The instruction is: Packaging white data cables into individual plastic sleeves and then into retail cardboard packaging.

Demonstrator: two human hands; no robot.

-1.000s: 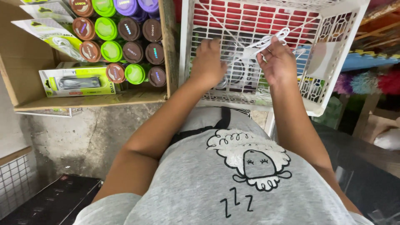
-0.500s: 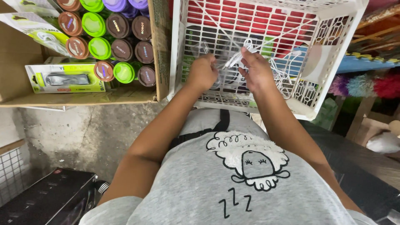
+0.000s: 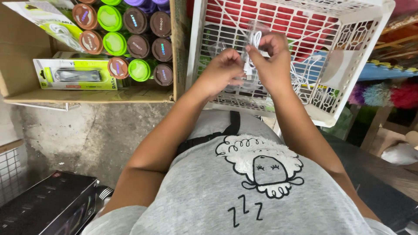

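Above the white plastic lattice basket (image 3: 348,61), both hands (image 3: 224,69) (image 3: 272,58) pinched a thin white coiled cable (image 3: 254,41) in clear wrap; probably light, limp, best gripped at its plug end.

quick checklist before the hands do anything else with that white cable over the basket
1. Both hands on the white cable: ok, left hand and right hand pinch it between them.
2. Cable held over the white basket, not over the floor: ok.
3. Clear wrapper around the cable intact: cannot tell, it is too see-through.
4. Loose white cord in the basket free of the held cable: cannot tell, it runs close behind the right hand.
5. Cardboard box of round-lidded containers clear of the left elbow: ok, it sits apart to the left.
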